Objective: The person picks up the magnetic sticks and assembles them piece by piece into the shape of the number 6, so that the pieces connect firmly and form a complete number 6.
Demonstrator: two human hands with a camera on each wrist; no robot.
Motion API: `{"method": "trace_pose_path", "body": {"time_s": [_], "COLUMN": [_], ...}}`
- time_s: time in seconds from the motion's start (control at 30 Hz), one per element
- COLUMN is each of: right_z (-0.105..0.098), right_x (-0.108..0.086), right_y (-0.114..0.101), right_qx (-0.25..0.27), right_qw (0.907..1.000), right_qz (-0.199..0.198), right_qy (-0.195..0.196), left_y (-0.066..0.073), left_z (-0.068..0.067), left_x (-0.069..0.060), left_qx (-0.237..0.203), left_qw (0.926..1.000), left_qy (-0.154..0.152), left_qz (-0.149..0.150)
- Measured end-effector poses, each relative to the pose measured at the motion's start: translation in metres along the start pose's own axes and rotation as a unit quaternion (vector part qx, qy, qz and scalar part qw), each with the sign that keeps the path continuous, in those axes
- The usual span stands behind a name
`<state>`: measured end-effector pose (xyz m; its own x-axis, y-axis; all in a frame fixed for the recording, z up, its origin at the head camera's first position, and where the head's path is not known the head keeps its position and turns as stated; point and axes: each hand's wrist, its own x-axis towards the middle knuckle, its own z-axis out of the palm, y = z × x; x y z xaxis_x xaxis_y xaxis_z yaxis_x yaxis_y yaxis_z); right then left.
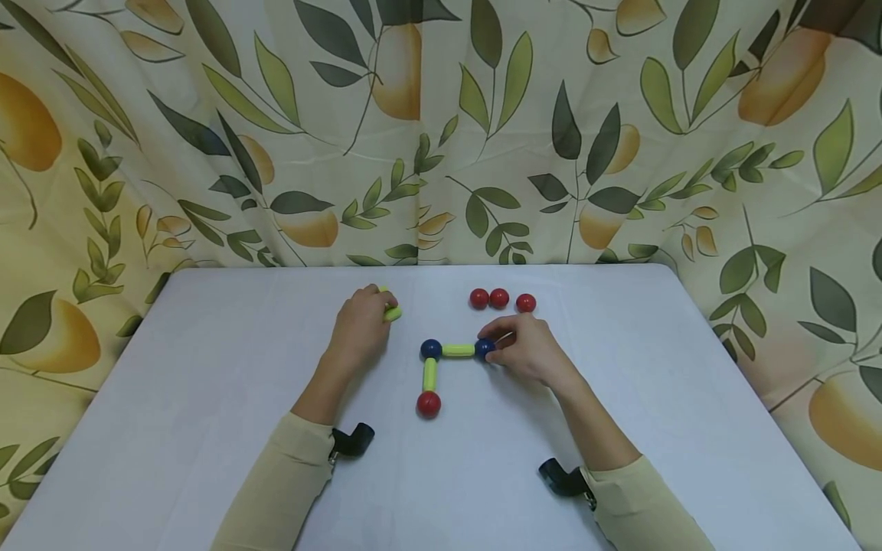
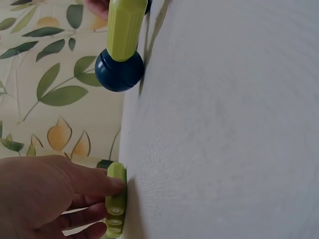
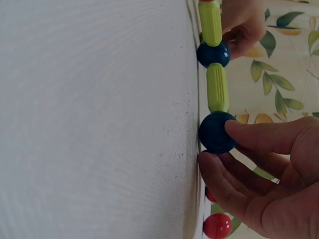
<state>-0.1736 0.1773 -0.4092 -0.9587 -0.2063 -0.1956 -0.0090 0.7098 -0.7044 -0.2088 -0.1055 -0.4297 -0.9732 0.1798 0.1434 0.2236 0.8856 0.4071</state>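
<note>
At the back left of the table, my left hand (image 1: 364, 321) pinches a yellow-green rod (image 2: 116, 191) between thumb and fingers. More such rods lie against it, partly covered by the hand. My right hand (image 1: 529, 348) holds a dark blue ball (image 3: 217, 132) with its thumb and fingertips. That ball sits at the right end of a joined L shape. A yellow-green rod (image 1: 458, 350) links it to a second blue ball (image 1: 430, 350) at the corner. From this corner another rod (image 1: 430, 375) runs toward me to a red ball (image 1: 429, 404).
Behind my right hand several red balls lie in a row: a left one (image 1: 478, 298), a middle one (image 1: 499, 298) and a right one (image 1: 526, 303). A white cloth covers the table (image 1: 207, 367). A leaf-patterned curtain (image 1: 441, 153) hangs beyond the far edge.
</note>
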Motion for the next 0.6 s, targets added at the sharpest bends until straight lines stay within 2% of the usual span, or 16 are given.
{"method": "trace_pose_path", "body": {"time_s": [0.37,0.6], "right_z": [-0.0006,-0.0018], "right_x": [0.0000,-0.0015], "right_y": [0.0005,-0.0005], "right_qx": [0.007,0.004], "right_qw": [1.0000,1.0000], "right_qz": [-0.004,-0.003], "right_qy": [-0.003,0.001], "left_y": [0.0034,0.0077], "left_z": [-0.0001,-0.0060], "left_x": [-0.0015,-0.0038], "left_qx": [-0.027,-0.042], "left_qw": [0.9996,0.9987], "left_qy": [-0.007,-0.024], "left_qz": [-0.006,-0.018]}}
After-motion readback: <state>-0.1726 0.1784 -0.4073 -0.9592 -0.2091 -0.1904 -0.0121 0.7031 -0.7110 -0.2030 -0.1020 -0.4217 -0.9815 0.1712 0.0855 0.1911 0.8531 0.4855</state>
